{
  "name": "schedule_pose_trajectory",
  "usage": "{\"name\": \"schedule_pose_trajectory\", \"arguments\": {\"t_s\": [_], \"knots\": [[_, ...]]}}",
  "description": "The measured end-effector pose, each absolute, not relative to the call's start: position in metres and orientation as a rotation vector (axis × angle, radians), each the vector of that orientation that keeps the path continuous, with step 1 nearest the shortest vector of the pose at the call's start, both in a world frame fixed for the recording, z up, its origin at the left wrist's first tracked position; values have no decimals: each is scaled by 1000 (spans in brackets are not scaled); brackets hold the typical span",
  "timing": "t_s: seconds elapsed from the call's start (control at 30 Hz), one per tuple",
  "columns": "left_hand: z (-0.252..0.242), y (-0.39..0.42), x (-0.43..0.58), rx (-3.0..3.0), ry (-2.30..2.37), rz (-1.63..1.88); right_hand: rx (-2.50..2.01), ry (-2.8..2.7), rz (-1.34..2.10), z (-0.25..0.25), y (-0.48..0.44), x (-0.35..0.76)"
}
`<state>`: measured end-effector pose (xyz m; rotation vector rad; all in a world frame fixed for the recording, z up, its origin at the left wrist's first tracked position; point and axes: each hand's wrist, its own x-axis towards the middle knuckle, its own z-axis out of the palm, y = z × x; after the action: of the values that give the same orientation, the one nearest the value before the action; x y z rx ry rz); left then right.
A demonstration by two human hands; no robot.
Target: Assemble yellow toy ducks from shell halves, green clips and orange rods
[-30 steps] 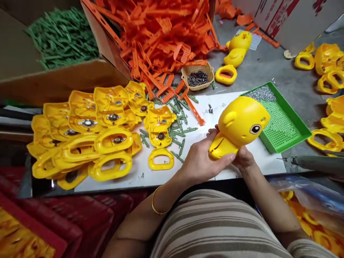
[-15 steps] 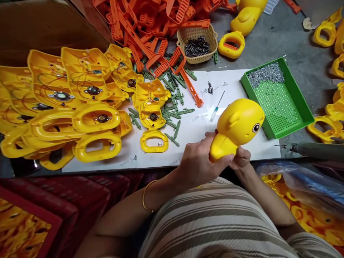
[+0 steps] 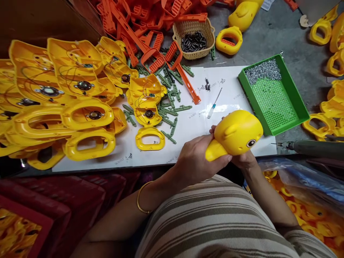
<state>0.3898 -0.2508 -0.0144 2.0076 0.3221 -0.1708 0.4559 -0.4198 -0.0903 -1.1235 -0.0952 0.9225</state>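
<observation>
A yellow plastic duck toy (image 3: 236, 134) with a round head and a black eye is held over the near edge of the white sheet (image 3: 188, 122). My left hand (image 3: 195, 159) grips its lower body from the left, fingers wrapped round it. Under the duck's right side sits my right hand (image 3: 245, 159), closed on it and mostly hidden. A small screwdriver (image 3: 214, 104) lies on the sheet just beyond the duck. One open yellow half shell with a speaker (image 3: 147, 107) lies to the left.
A heap of yellow half shells (image 3: 59, 104) fills the left. Orange strips (image 3: 150, 21) and green pegs (image 3: 172, 96) lie behind. A wicker basket of springs (image 3: 194, 39), a green tray of screws (image 3: 272, 95) and an electric screwdriver (image 3: 314, 148) stand right. Red crates (image 3: 53, 208) sit near left.
The duck toy has tilted over and come lower in both hands, its head now pointing right and down. The view has dropped toward the table.
</observation>
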Motion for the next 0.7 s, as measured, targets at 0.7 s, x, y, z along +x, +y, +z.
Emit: {"name": "schedule_pose_trajectory", "arguments": {"t_s": [0.7], "knots": [[-71, -230, 358, 622, 618, -79, -1336, -382, 880, -47, -376, 444]]}}
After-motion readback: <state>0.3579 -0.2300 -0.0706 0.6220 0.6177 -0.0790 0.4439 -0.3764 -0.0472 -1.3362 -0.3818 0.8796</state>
